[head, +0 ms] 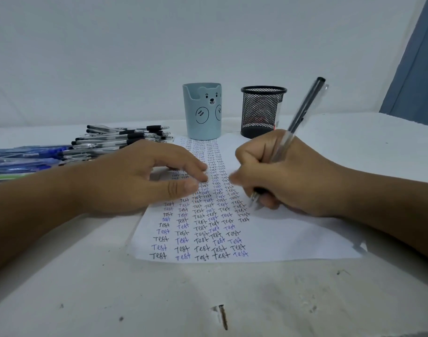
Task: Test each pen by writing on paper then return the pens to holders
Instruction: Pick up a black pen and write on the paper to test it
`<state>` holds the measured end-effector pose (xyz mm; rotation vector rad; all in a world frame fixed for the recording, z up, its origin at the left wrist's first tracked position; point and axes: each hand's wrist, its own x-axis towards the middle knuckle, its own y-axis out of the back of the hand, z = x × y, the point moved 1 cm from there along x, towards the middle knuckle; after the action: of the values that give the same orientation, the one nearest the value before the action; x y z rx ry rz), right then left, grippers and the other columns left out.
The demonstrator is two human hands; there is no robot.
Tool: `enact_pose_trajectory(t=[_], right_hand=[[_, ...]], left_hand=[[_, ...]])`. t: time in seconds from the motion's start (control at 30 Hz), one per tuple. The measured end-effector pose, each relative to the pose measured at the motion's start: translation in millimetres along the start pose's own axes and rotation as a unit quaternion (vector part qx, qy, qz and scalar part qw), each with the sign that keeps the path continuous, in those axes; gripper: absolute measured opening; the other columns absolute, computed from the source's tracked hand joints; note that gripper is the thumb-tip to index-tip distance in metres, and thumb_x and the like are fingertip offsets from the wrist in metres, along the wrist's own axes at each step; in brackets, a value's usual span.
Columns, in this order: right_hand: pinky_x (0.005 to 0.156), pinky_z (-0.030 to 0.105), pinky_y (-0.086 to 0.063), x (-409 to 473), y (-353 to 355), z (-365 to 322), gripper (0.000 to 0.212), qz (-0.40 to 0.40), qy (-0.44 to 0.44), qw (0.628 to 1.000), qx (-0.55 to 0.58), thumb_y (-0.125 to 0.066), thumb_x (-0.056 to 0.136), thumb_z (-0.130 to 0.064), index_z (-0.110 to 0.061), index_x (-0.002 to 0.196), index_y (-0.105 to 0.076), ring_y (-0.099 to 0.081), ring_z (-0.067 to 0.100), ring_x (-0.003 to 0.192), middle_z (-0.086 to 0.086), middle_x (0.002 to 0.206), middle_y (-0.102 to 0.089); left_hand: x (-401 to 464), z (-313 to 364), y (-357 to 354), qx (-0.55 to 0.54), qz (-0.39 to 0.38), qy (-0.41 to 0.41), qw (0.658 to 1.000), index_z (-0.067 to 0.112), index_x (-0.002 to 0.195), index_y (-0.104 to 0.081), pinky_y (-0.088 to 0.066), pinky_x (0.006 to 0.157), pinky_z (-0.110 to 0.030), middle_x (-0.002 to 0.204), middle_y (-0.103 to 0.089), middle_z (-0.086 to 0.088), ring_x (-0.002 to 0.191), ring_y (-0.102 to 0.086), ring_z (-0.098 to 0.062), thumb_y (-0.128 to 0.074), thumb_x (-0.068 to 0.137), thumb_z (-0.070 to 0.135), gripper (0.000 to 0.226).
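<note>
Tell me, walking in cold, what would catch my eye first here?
Probably the sheet of paper in the middle of the table, covered in columns of the word "Test" in black and blue ink. The right hand grips a clear black-capped pen with its tip at the paper, while the left hand rests flat on the sheet. Behind stand a blue bear-faced pen holder and a black mesh holder; a pile of pens lies at left.

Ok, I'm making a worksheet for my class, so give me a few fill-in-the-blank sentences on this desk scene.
1. The right hand grips a ____.
2. The word written over and over on the paper is ____.
3. The left hand rests on the ____.
4. The holder beside the mesh holder has a ____ face drawn on it.

Missing words: pen; Test; paper; bear
</note>
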<state>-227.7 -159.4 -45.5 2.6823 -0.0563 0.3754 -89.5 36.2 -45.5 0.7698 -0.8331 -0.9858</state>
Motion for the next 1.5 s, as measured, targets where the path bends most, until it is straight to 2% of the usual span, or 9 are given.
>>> enact_pose_trajectory(t=[0.13,0.2,0.3,0.43,0.53,0.63,0.9,1.23,1.5], right_hand=[[0.044,0.023,-0.025,7,2,4,0.040,0.035,-0.044,0.984,0.168,-0.054,0.090,-0.024,-0.012,0.053,-0.044,-0.034,0.021,0.048,0.011,0.056,-0.045],[0.043,0.020,-0.026,8,3,2,0.035,0.084,-0.050,0.980,0.174,-0.056,0.100,-0.033,-0.014,0.072,-0.047,-0.037,0.020,0.044,0.007,0.054,-0.044],[0.043,0.016,-0.027,7,11,-2,0.049,0.150,-0.067,0.979,0.119,-0.048,0.087,-0.065,-0.020,0.108,-0.052,-0.033,0.016,0.035,0.002,0.046,-0.044],[0.043,0.016,-0.025,8,20,0,0.031,0.192,-0.072,0.974,0.093,-0.040,0.106,-0.044,-0.021,0.113,-0.059,-0.029,0.017,0.032,0.005,0.045,-0.044],[0.043,0.017,-0.024,8,26,0,0.025,0.202,-0.078,0.973,0.076,-0.041,0.105,-0.034,-0.018,0.106,-0.061,-0.029,0.018,0.031,0.007,0.045,-0.045],[0.039,0.016,-0.024,8,32,0,0.026,0.213,-0.074,0.971,0.076,-0.044,0.104,-0.033,-0.013,0.105,-0.061,-0.027,0.019,0.033,0.008,0.046,-0.045],[0.042,0.015,-0.020,6,34,-1,0.026,0.248,-0.048,0.959,0.129,-0.055,0.100,-0.029,-0.007,0.095,-0.068,-0.029,0.013,0.031,0.004,0.040,-0.043],[0.041,0.015,-0.022,4,35,-2,0.028,0.275,-0.045,0.952,0.123,-0.063,0.095,-0.038,-0.013,0.083,-0.067,-0.030,0.011,0.035,-0.012,0.041,-0.045],[0.046,0.024,-0.030,10,53,3,0.031,0.262,-0.002,0.965,0.019,-0.061,0.097,-0.038,-0.013,0.082,-0.072,-0.040,0.018,0.044,0.005,0.051,-0.050]], left_hand=[[8,0,-5,-0.007,0.011,0.005,1.000,0.035,0.088,-0.074,-0.048,0.102,-0.038,0.107,-0.074,0.018,0.117,-0.062,0.003,-0.068,0.082,0.057,0.024],[14,4,-2,0.020,0.002,0.014,1.000,0.037,0.081,-0.071,-0.052,0.097,-0.040,0.099,-0.074,0.020,0.112,-0.065,0.001,-0.071,0.078,0.061,0.024],[32,20,6,0.078,-0.048,0.048,0.995,0.026,0.071,-0.066,-0.057,0.084,-0.037,0.082,-0.071,0.013,0.095,-0.068,0.000,-0.065,0.079,0.067,0.041],[60,37,1,0.242,-0.040,0.080,0.966,0.014,0.061,-0.046,-0.038,0.057,-0.029,0.054,-0.046,0.006,0.052,-0.041,-0.008,-0.049,0.082,0.073,0.063],[62,38,-17,0.333,0.037,0.035,0.942,0.015,0.060,-0.042,-0.032,0.053,-0.029,0.054,-0.045,0.004,0.052,-0.040,-0.010,-0.047,0.090,0.066,0.060],[56,29,-21,0.302,0.071,0.017,0.950,0.018,0.061,-0.044,-0.039,0.055,-0.030,0.057,-0.050,0.004,0.054,-0.045,-0.011,-0.048,0.089,0.066,0.056],[44,15,-15,0.093,0.076,0.063,0.991,0.027,0.070,-0.065,-0.058,0.073,-0.043,0.072,-0.066,0.010,0.072,-0.063,-0.008,-0.068,0.085,0.055,0.032],[45,12,-15,0.078,0.069,0.065,0.992,0.030,0.072,-0.066,-0.058,0.076,-0.042,0.075,-0.065,0.017,0.075,-0.064,-0.007,-0.067,0.083,0.056,0.029],[43,12,-15,0.075,0.072,0.072,0.992,0.031,0.073,-0.067,-0.058,0.076,-0.042,0.074,-0.065,0.017,0.075,-0.063,-0.006,-0.068,0.084,0.055,0.027]])
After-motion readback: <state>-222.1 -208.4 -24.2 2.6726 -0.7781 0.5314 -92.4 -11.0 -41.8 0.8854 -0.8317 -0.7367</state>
